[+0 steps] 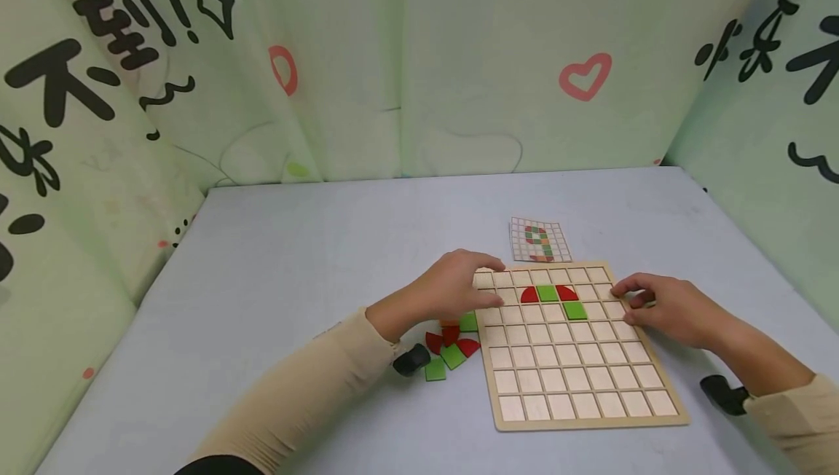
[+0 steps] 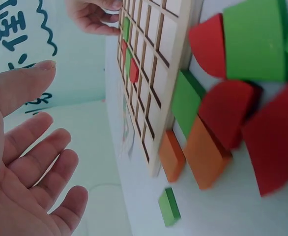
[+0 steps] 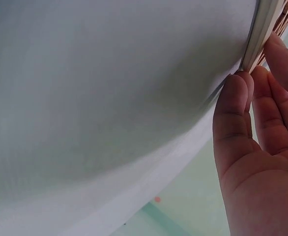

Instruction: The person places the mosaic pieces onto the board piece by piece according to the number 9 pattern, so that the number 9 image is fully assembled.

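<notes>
A wooden grid board [image 1: 570, 366] lies on the table. Toward its far side sit two red quarter-circle tiles [image 1: 567, 293] with a green square tile [image 1: 547, 293] between them, and a second green tile [image 1: 574, 310] in the row below. At the board's far left corner is my left hand [image 1: 455, 285]; the left wrist view shows its palm bare and its fingers [image 2: 36, 130] loosely spread. My right hand [image 1: 678, 311] holds the right rim, with fingertips [image 3: 235, 91] at the edge and the thumb [image 3: 281, 56] over the frame.
Loose red, green and orange blocks [image 1: 454, 356] lie left of the board, partly under my left forearm. A small pattern card [image 1: 540, 240] rests just beyond the board's far edge. Printed curtains [image 1: 419, 60] enclose the table [image 1: 314, 242] at the back and sides.
</notes>
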### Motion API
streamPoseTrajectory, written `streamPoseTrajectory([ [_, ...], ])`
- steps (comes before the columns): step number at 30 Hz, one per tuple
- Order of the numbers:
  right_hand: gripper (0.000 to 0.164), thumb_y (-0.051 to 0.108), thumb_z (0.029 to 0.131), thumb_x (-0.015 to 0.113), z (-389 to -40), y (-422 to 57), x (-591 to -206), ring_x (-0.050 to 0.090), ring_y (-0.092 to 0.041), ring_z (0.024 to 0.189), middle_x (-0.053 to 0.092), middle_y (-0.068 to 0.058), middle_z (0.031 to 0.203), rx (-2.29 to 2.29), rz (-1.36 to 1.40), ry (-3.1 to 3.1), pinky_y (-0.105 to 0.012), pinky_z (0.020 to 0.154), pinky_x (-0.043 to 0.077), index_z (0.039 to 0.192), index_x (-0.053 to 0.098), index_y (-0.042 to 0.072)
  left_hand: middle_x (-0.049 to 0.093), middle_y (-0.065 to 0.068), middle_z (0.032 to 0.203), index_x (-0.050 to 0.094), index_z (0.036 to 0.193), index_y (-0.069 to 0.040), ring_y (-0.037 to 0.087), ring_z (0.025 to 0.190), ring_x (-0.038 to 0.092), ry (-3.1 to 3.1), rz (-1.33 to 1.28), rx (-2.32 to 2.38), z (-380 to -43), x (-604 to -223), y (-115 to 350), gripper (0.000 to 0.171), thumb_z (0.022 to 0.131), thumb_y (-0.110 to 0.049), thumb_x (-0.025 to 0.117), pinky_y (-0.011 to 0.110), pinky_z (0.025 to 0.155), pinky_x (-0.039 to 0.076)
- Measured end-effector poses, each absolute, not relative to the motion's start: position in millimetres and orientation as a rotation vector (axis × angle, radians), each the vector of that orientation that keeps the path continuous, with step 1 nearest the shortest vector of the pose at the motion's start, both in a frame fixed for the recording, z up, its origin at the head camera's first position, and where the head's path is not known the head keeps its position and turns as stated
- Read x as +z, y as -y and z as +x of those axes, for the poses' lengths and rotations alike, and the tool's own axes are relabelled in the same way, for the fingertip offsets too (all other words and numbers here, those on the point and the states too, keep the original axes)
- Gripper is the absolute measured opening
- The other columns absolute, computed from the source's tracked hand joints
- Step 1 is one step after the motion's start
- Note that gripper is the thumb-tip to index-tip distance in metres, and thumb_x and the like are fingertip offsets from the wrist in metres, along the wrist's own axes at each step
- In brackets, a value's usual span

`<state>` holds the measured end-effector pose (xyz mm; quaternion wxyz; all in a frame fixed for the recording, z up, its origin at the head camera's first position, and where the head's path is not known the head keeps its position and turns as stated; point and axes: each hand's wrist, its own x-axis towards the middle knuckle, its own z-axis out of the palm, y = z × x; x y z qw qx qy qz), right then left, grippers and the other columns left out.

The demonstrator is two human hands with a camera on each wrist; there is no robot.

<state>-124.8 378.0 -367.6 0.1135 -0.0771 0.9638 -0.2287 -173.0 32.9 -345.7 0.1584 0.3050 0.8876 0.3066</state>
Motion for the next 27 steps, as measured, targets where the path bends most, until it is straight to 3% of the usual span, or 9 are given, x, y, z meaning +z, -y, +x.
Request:
streamPoseTrajectory([
  [10,0.035,0.014,0.086,0.076,-124.9,-377.9,-368.5,0.061,-0.035,0.097,0.067,-0.012,0.102,-0.672,-0.227,-2.833,-0.044,0.077,0.047,0.117,0.064,0.002,0.058,-0.001,0.138,0.061,0.138,-0.015,0.021,0.129,0.047,-2.586,0.772,0.868,-175.6,-352.9,-3.0,0.049,0.092,-0.024,0.075,0.033,0.100,0.046],
  [27,0.034,0.011,0.086,0.076,-124.8,-376.3,-367.5,0.060,-0.037,0.097,0.067,-0.015,0.102,-0.673,-0.202,-2.827,-0.044,0.076,0.048,0.117,0.063,0.000,0.056,0.001,0.141,0.058,0.141,-0.017,0.022,0.131,0.048,-2.625,0.599,0.892,-198.1,-379.4,17.1,0.053,0.091,-0.020,0.076,0.037,0.104,0.044],
])
